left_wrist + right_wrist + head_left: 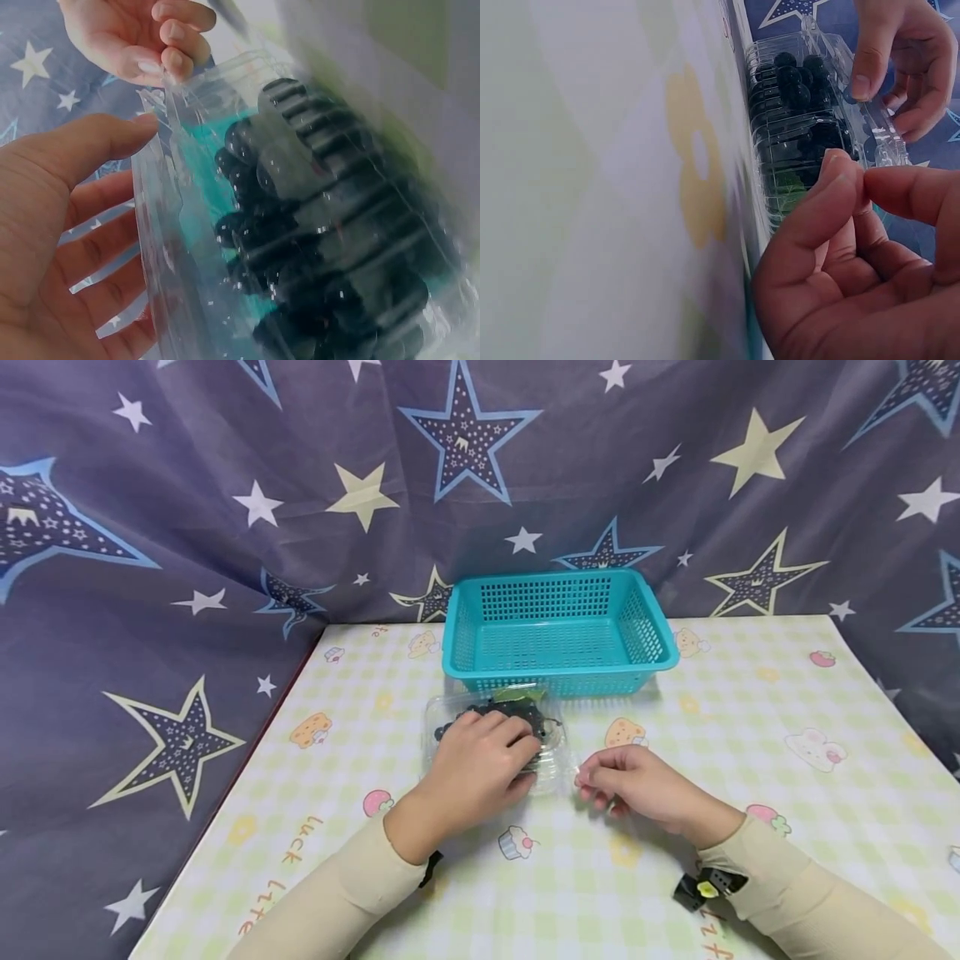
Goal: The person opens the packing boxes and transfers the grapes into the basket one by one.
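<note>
A clear plastic clamshell box (553,770) of dark grapes (255,232) lies on the table, a green leaf (519,695) showing near its back edge. My left hand (483,756) rests over the top of the box. In the left wrist view its thumb (124,135) touches the front rim while the other fingers spread across the lid, fingertips partly behind the plastic. At the box's right front corner, my right hand (633,785) pinches the thin clear edge between thumb and forefinger. That pinched bit is mostly hidden by the fingertips in the right wrist view.
Just behind the box stands a teal plastic basket (558,673) with perforated walls. A checked cloth with cartoon prints (315,777) covers the table. Dark star-patterned fabric (300,460) hangs at the back and sides.
</note>
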A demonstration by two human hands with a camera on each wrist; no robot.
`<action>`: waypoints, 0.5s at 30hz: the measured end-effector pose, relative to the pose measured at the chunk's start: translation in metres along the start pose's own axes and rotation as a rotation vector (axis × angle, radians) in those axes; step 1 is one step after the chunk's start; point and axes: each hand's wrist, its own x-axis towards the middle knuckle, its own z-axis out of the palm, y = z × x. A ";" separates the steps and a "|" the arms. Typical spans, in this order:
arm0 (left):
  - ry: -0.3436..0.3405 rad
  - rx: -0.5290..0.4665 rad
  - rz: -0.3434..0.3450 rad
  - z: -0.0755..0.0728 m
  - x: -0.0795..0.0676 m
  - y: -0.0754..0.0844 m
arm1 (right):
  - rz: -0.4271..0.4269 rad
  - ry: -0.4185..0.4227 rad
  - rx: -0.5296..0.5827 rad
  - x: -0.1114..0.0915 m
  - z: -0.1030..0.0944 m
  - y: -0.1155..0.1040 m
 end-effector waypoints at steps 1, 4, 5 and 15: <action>-0.001 0.006 0.002 0.000 -0.001 -0.001 | 0.000 0.002 -0.002 0.000 0.000 0.000; -0.004 0.018 0.005 -0.001 -0.003 -0.003 | -0.002 0.002 0.001 -0.001 0.000 -0.001; -0.006 0.024 0.006 -0.001 -0.003 -0.004 | -0.001 0.002 0.002 -0.001 0.000 -0.001; -0.014 0.023 0.014 -0.006 -0.013 -0.008 | 0.008 -0.003 0.017 -0.001 0.000 0.001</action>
